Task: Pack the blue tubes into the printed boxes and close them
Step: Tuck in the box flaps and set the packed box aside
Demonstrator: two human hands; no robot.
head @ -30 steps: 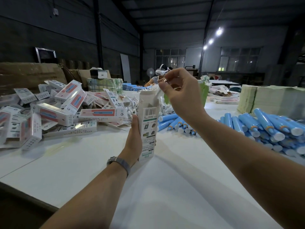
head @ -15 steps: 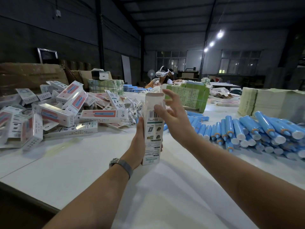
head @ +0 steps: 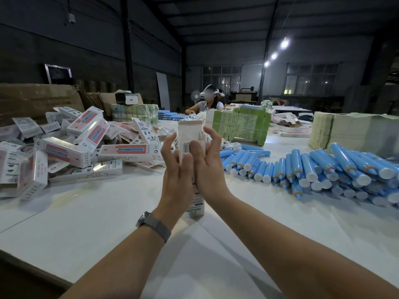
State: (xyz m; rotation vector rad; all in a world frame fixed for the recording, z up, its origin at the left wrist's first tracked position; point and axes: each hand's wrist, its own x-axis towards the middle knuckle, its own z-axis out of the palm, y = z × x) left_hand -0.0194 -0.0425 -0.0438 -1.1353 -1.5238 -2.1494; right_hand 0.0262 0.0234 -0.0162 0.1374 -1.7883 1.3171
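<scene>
The printed box (head: 191,137) stood upright above the white table (head: 108,223), top flap up, pressed between both palms: left hand (head: 176,180) and right hand (head: 207,169) flanked it, fingers clamped around its sides. Blue tubes (head: 313,169) lay heaped to the right.

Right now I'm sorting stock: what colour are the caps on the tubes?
White, on blue tubes; clearest in the head view.
</scene>
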